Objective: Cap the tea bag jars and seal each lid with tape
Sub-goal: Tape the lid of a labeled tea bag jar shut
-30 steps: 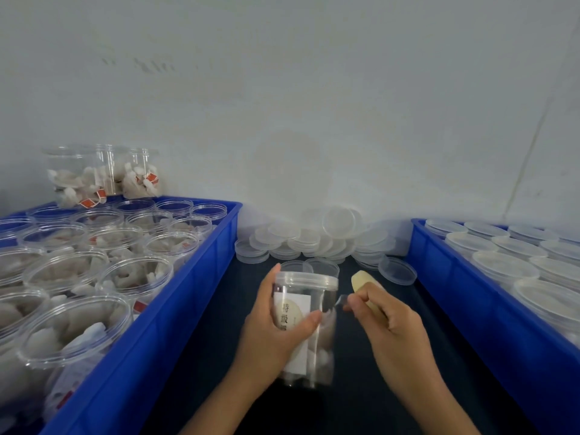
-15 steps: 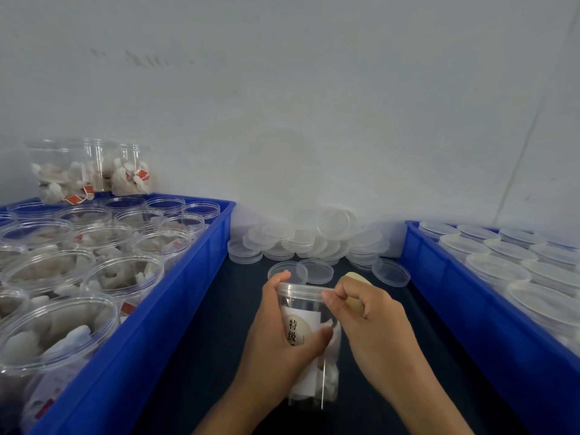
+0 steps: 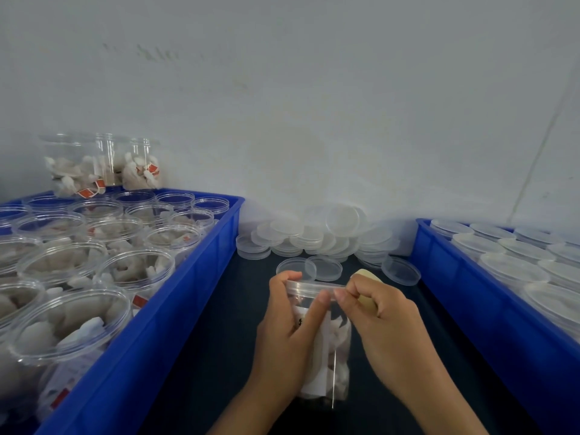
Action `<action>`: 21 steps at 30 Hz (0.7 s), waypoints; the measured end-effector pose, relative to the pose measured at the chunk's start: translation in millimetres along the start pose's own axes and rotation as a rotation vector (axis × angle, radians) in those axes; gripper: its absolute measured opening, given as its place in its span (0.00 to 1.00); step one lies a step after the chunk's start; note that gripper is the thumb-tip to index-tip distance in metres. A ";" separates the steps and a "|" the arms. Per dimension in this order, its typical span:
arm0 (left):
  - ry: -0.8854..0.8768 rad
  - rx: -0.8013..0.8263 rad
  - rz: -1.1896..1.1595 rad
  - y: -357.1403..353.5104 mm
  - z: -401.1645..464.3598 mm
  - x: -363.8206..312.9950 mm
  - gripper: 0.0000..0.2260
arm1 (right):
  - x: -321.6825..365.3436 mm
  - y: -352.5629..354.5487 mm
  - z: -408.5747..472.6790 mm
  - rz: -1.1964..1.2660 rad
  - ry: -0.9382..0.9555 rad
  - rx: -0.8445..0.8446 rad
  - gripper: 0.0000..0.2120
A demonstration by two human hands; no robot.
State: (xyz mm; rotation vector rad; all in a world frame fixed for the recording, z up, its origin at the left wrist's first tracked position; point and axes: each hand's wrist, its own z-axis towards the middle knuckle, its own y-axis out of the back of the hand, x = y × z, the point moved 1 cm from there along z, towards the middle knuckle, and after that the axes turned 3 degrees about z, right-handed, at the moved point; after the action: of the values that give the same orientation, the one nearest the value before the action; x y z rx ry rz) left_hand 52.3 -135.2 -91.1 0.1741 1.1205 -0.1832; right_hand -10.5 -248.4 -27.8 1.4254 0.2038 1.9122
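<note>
Dark tabletop [image 3: 201, 356], blue crates [image 3: 175, 309] flanking, loose lids [image 3: 314, 237] behind hands [image 3: 386, 328]

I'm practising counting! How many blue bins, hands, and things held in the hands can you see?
Blue bins: 2 (left, right)
Hands: 2 (left, right)
Jar, held: 1
Beige tape roll, held: 1
Total: 6

Both hands [image 3: 339, 324] grip one capped jar [image 3: 326, 350] — blue bins [image 3: 175, 309] flanking.
</note>
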 end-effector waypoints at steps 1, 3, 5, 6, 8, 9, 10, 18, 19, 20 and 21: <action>-0.001 -0.005 0.000 0.1 0.1 0.6 0.19 | -0.1 0.5 0.0 0.016 -0.004 0.004 0.16; 0.003 -0.013 0.010 0.3 1.2 1.6 0.19 | -0.8 2.3 1.5 0.022 -0.005 0.014 0.17; 0.010 -0.019 0.032 1.1 3.4 3.0 0.17 | -1.9 4.3 3.1 0.007 -0.001 0.033 0.17; 0.009 -0.018 0.043 1.6 4.6 3.8 0.16 | -2.2 4.9 3.5 0.009 0.002 0.045 0.17; 0.010 -0.020 0.056 2.9 6.8 4.7 0.14 | -3.1 5.6 4.1 0.022 0.011 0.070 0.17; 0.016 -0.018 0.054 3.4 7.8 5.2 0.14 | -3.7 5.7 4.3 0.018 0.017 0.079 0.16; 0.024 -0.014 0.047 3.5 9.1 5.5 0.14 | -4.3 6.1 4.6 0.007 0.023 0.084 0.16; 0.005 0.022 0.017 -0.7 9.8 6.1 0.20 | -13.0 18.6 8.5 -0.227 0.013 0.084 0.15; 0.005 0.026 0.019 -1.2 9.5 6.6 0.20 | -13.1 19.6 8.4 -0.253 0.023 0.075 0.15; 0.004 0.030 0.018 -1.4 9.3 6.4 0.19 | -12.8 20.5 8.5 -0.279 0.035 0.064 0.15; 0.001 0.035 0.021 -1.4 8.9 6.8 0.18 | -12.6 21.1 8.7 -0.307 0.045 0.058 0.15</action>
State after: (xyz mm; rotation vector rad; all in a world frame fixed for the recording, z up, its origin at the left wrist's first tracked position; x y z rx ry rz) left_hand 62.6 -138.9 -93.6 0.2173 1.1168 -0.1839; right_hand -10.9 -274.1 -23.2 1.3040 0.4752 1.6977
